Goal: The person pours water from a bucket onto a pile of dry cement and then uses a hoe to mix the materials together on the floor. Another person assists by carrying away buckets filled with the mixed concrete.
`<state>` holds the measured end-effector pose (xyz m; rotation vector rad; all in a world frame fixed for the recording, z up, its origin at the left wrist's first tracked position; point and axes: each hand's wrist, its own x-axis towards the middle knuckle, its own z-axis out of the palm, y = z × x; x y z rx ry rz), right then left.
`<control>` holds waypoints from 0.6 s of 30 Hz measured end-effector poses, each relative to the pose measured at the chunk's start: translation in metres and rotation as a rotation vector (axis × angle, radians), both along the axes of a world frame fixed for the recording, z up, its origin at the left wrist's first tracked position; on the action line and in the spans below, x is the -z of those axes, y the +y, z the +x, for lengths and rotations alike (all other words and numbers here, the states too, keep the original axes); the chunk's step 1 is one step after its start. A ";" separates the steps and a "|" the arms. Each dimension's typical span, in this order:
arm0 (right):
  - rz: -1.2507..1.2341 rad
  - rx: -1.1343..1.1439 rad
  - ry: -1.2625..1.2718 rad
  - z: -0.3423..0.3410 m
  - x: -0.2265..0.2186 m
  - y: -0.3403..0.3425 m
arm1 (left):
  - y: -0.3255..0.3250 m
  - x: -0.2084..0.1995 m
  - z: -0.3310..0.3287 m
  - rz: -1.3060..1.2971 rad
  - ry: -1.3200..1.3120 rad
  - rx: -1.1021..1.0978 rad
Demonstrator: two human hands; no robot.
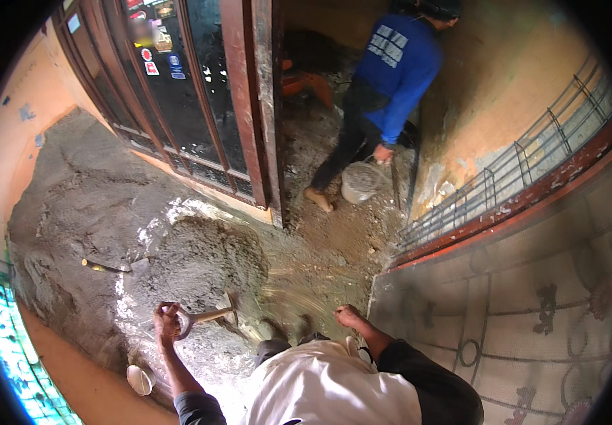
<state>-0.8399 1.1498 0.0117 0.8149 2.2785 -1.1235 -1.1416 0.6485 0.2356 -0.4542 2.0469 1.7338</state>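
My left hand (pixel 167 322) is closed around the grip of a short shovel (pixel 210 314). The shovel's shaft slants to the right, and its blade end rests at the near edge of a heap of wet grey cement mix (pixel 210 255). My right hand (pixel 349 316) hangs out to the right over the floor with its fingers curled, and nothing shows in it. On the far left part of the heap lies a tool with a dark handle and pale end (pixel 106 266); its head is partly sunk in the mix.
A co-worker in a blue top (pixel 398 64) bends in the passage ahead, one hand on a bucket (pixel 361 183). A glazed brown door frame (pixel 249 106) stands beyond the heap. Wire rebar cage (pixel 518 159) leans along the right wall. A pale round container (pixel 140 380) lies at lower left.
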 end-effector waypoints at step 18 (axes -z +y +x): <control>-0.141 -0.382 -0.157 -0.069 -0.002 -0.061 | 0.043 -0.016 0.041 -0.082 0.103 -0.065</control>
